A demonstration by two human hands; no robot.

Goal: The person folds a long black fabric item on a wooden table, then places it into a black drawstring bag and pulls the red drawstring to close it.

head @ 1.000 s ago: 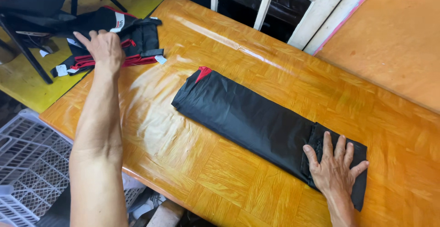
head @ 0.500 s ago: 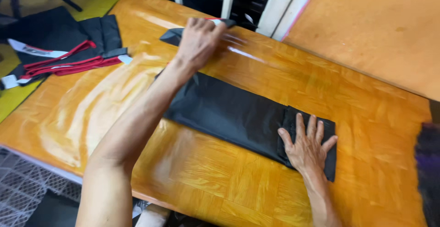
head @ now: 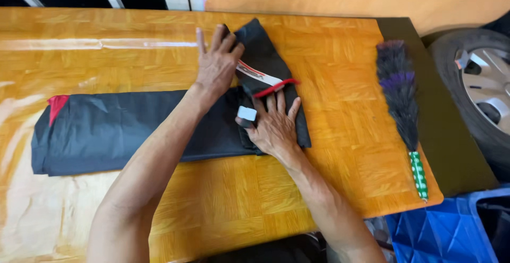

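A long folded black cloth (head: 117,130) with a red corner at its left end lies across the wooden table (head: 340,72). At its right end sits a smaller black fabric piece (head: 260,50) with a white band and red trim. My left hand (head: 215,64) lies flat on that smaller piece, fingers spread, holding it down. My right hand (head: 273,125) presses flat on the right end of the long cloth, just below the red trim. A small white tag (head: 246,114) sticks up beside its thumb.
A feather duster (head: 401,98) with dark and purple feathers and a green-and-white handle lies along the table's right edge. A car wheel (head: 478,88) stands to the right. A blue crate (head: 441,231) sits below the table's right corner.
My left hand reached to the pile at the far left, then came back and laid the smaller black piece on the right end of the long cloth. My right hand stayed pressed there.
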